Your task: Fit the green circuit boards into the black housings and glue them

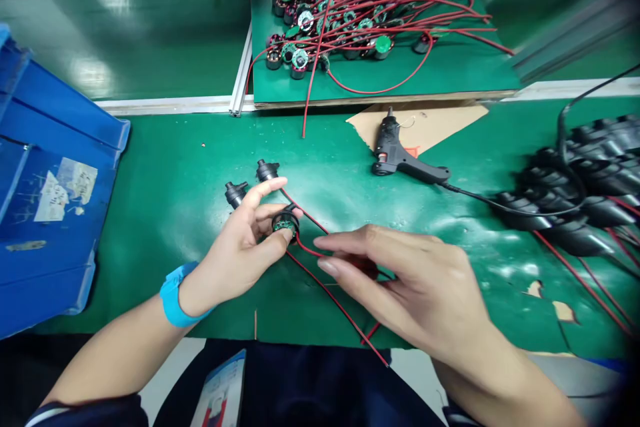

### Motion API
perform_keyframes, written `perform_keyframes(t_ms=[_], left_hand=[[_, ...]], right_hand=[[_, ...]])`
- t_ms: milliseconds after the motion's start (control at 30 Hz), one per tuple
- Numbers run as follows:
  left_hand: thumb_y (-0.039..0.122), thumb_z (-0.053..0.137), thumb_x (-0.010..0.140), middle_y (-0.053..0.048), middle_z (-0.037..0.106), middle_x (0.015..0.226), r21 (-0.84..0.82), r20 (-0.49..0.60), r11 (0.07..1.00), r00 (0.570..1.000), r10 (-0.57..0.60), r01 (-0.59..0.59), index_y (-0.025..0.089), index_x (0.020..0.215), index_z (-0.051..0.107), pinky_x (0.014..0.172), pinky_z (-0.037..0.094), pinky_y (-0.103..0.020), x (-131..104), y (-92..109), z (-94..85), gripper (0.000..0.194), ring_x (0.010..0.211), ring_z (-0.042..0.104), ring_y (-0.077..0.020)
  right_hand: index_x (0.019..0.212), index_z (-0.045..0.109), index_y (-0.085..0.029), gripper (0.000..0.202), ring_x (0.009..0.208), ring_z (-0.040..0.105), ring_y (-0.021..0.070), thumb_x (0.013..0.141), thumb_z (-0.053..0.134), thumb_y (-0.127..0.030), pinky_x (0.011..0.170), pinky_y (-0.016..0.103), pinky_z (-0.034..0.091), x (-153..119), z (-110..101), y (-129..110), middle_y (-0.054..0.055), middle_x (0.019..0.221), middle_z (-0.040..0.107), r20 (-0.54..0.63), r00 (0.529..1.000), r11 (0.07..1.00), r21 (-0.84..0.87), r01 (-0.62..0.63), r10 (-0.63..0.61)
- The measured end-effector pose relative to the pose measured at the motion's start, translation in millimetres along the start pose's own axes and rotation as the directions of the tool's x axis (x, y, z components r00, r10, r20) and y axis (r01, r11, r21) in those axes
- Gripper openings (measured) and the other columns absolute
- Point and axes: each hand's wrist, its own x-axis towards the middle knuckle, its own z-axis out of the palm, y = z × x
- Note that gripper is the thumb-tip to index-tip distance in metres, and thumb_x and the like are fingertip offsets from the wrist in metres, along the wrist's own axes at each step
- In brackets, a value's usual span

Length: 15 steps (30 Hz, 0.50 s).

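Observation:
My left hand (240,247), with a blue band at the wrist, grips a small black round part with a green circuit board (285,225) between thumb and fingers. From this part a red wire (307,250) runs right to my right hand (415,287), whose thumb and index finger are closed around it. Just beyond my left hand lie two black plastic housings, a nearer one (235,195) and a farther one (267,171). Another red wire (340,303) stretches across the mat beneath my hands.
Behind my hands a black glue gun (393,150) rests partly on cardboard (440,123). A raised green shelf (450,83) carries many round parts with red wires (400,20). Blue bins (60,167) stand at left, and black housings (565,193) are piled at right.

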Motion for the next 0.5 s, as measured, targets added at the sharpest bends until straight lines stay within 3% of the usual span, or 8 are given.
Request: perform_keyframes(t_ms=[100,167,233,367,500], left_hand=[[0.023,0.064,0.09,-0.009,0.07,0.129,0.394,-0.167,0.912,0.967,0.191,-0.112,0.025,0.155,0.031,0.091,0.057,-0.031,0.3,-0.3,-9.8,0.073,0.11,0.072,-0.0223],[0.028,0.067,0.088,-0.009,0.071,0.127,0.652,-0.229,0.754,0.926,0.3,-0.083,0.024,0.157,0.027,0.091,0.057,-0.034,3.6,-1.6,-17.4,0.079,0.11,0.072,-0.0251],[0.031,0.065,0.09,-0.01,0.072,0.125,0.817,-0.216,0.575,0.903,0.372,-0.042,0.022,0.156,0.03,0.09,0.056,-0.038,8.6,-3.7,-23.2,0.075,0.107,0.073,-0.0283],[0.027,0.059,0.096,-0.016,0.072,0.126,0.954,-0.073,0.292,0.905,0.42,-0.059,0.02,0.146,0.047,0.097,0.048,-0.05,18.8,-9.8,-28.7,0.051,0.107,0.07,-0.0344],[0.045,0.068,0.093,-0.02,0.054,0.152,0.967,-0.014,0.241,0.931,0.365,-0.08,0.022,0.149,0.046,0.105,0.041,-0.061,26.6,-13.5,-30.4,0.065,0.136,0.049,-0.0468]], right_hand=[[0.106,0.072,-0.02,0.015,0.064,0.068,0.0088,0.098,0.066,-0.031,0.059,0.019,0.055,0.8,-11.6,10.5,-0.001,0.085,0.076,0.092,0.995,0.999,0.025,-0.045,0.042],[0.105,0.072,-0.02,0.015,0.076,0.073,0.0131,0.097,0.068,-0.031,0.066,0.023,0.057,2.0,-14.2,18.8,0.002,0.093,0.078,0.08,0.996,0.998,-0.059,-0.034,0.038],[0.104,0.072,-0.019,0.013,0.083,0.075,0.0162,0.096,0.068,-0.03,0.069,0.025,0.058,3.1,-13.9,25.8,0.003,0.096,0.079,0.033,0.999,0.989,-0.147,-0.026,0.031],[0.104,0.073,-0.02,0.015,0.079,0.075,0.0167,0.096,0.068,-0.031,0.066,0.026,0.058,4.5,-12.6,32.8,0.004,0.092,0.078,-0.036,0.998,0.98,-0.189,-0.058,0.052],[0.103,0.073,-0.02,0.013,0.072,0.073,0.0145,0.096,0.067,-0.029,0.065,0.025,0.058,7.3,-15.6,36.9,0.003,0.087,0.077,-0.099,0.994,0.979,-0.196,-0.06,0.041]])
